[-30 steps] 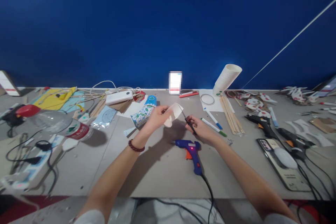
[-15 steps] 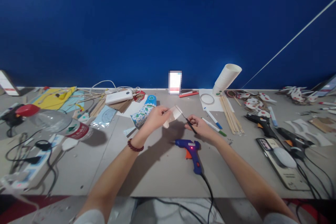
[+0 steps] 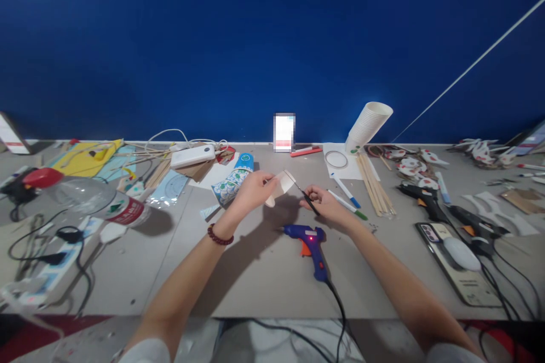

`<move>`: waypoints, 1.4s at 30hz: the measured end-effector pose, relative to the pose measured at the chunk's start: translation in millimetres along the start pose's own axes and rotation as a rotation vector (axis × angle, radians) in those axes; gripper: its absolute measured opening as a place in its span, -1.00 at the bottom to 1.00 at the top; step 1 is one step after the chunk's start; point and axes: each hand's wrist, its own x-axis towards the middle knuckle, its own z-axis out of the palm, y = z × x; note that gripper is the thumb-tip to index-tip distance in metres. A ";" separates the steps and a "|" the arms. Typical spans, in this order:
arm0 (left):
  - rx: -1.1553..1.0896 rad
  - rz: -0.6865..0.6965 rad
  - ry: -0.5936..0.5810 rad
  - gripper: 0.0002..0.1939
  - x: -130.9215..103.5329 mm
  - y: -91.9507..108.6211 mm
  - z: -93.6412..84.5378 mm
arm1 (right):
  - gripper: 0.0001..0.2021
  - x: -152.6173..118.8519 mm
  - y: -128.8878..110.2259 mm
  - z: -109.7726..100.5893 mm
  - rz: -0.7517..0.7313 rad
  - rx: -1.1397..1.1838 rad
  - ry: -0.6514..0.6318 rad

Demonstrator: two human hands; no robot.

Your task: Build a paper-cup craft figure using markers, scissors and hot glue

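- A blue plastic glue gun with an orange trigger and a lit red light lay on the grey table.
- Beyond the glue gun and to its left, the left hand (a dark red beaded bracelet circled its wrist) was pinched on an off-white, paper-like piece.
- Just beyond the glue gun, the right hand was wrapped around slim black-handled scissors, whose blades reached the off-white piece's edge (their spread was too small to tell).
- Left of the glue gun and beyond it lay a blue-and-white patterned form.
- Beyond the glue gun, to its right, lay pale wooden sticks; farther back, a tilted stack of white cups.
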 end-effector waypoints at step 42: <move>-0.071 -0.058 -0.034 -0.70 2.3 -9.9 0.8 | -0.59 2.0 2.4 -0.9 0.036 -0.006 0.032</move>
